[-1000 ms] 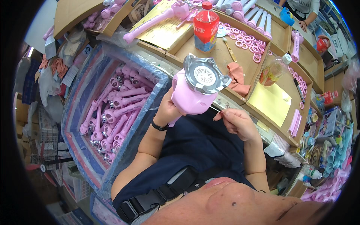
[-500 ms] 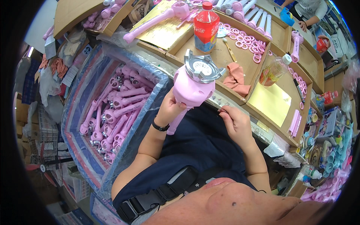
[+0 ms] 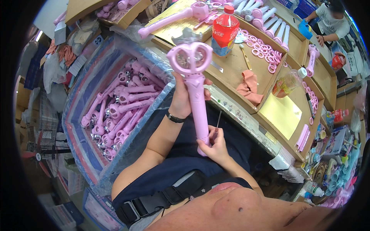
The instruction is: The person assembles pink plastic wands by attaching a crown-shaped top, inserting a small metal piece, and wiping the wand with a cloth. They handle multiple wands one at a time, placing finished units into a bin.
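Observation:
A pink toy wand (image 3: pixel 199 109) stands upright before me, its ring-shaped head uppermost and a blurred silvery top piece above that. My left hand (image 3: pixel 182 98) is closed around the handle just below the head. Low on the same handle, the thumb and fingers of my right hand (image 3: pixel 217 150) grip the bottom end. A thin screwdriver (image 3: pixel 217 129) with a dark reddish grip is also held in that right hand, its metal shaft pointing up and away from the wand.
To the left, a blue-and-red striped bin (image 3: pixel 77 127) lined with plastic holds many similar wands. Cardboard trays (image 3: pixel 227 82) on the bench carry pink rings (image 3: pixel 266 48), a red-labelled bottle (image 3: pixel 224 32), an orange cloth (image 3: pixel 248 87) and yellow paper (image 3: pixel 283 117). Another person (image 3: pixel 331 23) is at the far right.
The wand has swung from head toward me to upright, showing its full length. My right hand has moved left and down onto the handle's bottom end, and the screwdriver now shows.

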### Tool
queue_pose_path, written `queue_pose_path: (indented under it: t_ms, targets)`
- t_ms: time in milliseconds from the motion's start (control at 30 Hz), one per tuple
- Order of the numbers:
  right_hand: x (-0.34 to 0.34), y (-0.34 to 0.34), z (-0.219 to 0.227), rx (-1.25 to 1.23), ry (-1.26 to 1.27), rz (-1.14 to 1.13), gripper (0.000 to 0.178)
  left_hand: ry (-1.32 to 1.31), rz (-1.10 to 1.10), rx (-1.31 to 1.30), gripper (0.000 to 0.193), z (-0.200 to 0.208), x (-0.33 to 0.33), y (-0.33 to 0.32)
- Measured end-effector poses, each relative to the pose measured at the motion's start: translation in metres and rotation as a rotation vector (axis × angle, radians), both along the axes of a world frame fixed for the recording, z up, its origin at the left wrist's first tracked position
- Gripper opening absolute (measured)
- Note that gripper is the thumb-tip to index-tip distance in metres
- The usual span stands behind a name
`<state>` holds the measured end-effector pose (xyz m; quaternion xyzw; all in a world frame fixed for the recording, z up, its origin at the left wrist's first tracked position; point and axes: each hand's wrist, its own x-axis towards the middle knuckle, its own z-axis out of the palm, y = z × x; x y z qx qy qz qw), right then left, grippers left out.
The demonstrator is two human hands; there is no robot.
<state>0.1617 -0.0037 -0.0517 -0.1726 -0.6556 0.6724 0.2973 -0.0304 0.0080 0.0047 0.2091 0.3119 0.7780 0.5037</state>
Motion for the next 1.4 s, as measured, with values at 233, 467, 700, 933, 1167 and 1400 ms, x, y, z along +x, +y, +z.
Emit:
queue_pose_path:
  t_ms: [233, 467, 700, 933, 1167, 1400]
  targets:
    - [0.004, -0.012, -0.031, 0.122, -0.048, -0.152, 0.048, 0.279, -0.019, -0.044, 0.051, -0.002, 0.023, 0.0]
    - [0.003, -0.013, -0.041, 0.06, 0.032, -0.109, 0.05, 0.236, -0.108, 0.011, 0.053, -0.006, 0.023, -0.001]
    - [0.011, -0.015, -0.048, 0.145, 0.075, -0.047, 0.049, 0.141, -0.091, 0.202, 0.068, -0.012, 0.006, 0.008]
    - [0.014, -0.013, -0.047, 0.199, 0.009, -0.096, 0.047, 0.212, -0.155, 0.109, 0.075, -0.012, 0.016, 0.007]
    - [0.014, -0.011, -0.046, 0.163, -0.025, -0.106, 0.046, 0.155, -0.158, -0.019, 0.065, -0.019, 0.028, -0.002]
    - [0.019, -0.008, -0.048, 0.139, -0.027, 0.028, 0.037, 0.174, -0.005, 0.174, 0.07, -0.014, 0.012, 0.006]
